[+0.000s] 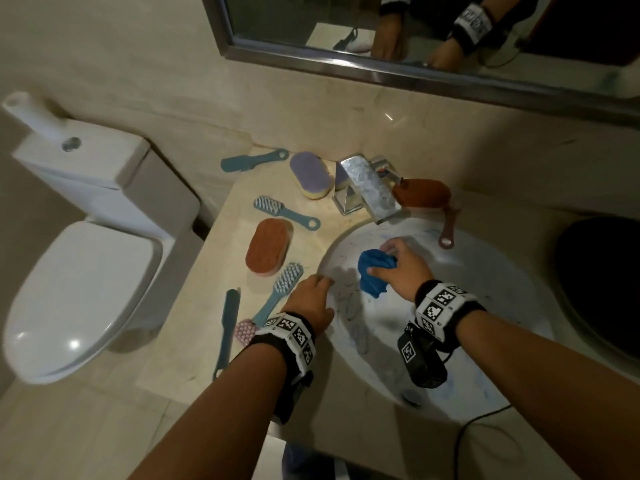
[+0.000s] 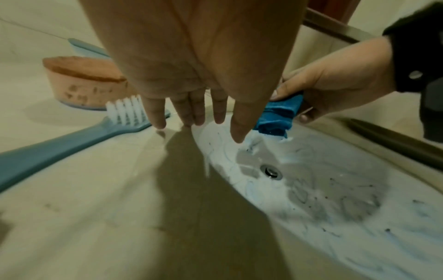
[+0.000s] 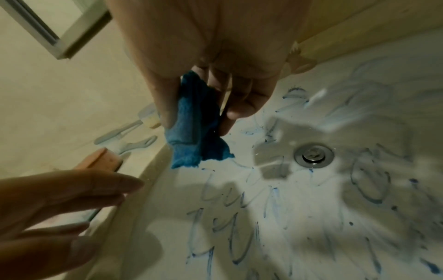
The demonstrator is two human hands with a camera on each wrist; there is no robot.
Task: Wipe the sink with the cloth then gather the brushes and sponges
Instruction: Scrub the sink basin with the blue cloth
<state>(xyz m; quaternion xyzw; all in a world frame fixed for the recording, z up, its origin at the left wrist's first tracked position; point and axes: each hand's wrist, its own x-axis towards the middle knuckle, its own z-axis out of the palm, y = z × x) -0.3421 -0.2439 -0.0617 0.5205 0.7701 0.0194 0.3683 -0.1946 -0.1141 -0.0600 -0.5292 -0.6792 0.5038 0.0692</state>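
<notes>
Right hand (image 1: 401, 268) gripping blue cloth (image 1: 374, 271) against scribbled sink (image 1: 485, 271); left hand (image 1: 310, 303), fingers straight, resting on bench (image 1: 194, 323) edge.

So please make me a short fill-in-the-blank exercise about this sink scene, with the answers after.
1. The right hand grips a ____ cloth.
2. The cloth is held inside the ____, which is streaked with blue marks.
3. The left hand rests with straight fingers on the sink ____.
4. The purple sponge lies on the counter beside the ____.

Answers: blue; sink; rim; tap
</notes>
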